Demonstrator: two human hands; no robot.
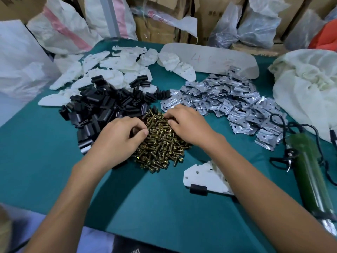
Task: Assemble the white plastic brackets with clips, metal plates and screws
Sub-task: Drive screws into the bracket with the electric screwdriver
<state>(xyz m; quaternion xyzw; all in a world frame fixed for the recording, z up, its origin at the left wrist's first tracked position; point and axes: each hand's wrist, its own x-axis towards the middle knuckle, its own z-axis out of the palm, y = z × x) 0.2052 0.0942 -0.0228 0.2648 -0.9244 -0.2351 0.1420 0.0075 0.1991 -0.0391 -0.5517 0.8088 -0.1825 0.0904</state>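
**Head view: both hands at the screw heap**

Brass-coloured screws point(160, 143) lie heaped mid-table on the green cloth point(45, 161), and both hands are on them. The left hand point(118, 141) is at the heap's left edge, the right hand point(187, 123) at its far edge. The left fingers are curled, thumb pressed to forefinger. The right fingers are bent, tips buried among the screws. Whether either hand actually pinches a screw cannot be told.

Black clips point(102, 108) are piled against the heap's left and far side. Metal plates point(233, 101) spread to the right, beyond the right hand. Loose white brackets point(109, 70) lie further back. One clipped bracket point(200, 178) — a black clip on its near edge — lies beside the right forearm. A green-handled tool point(308, 170) lies well to the right.
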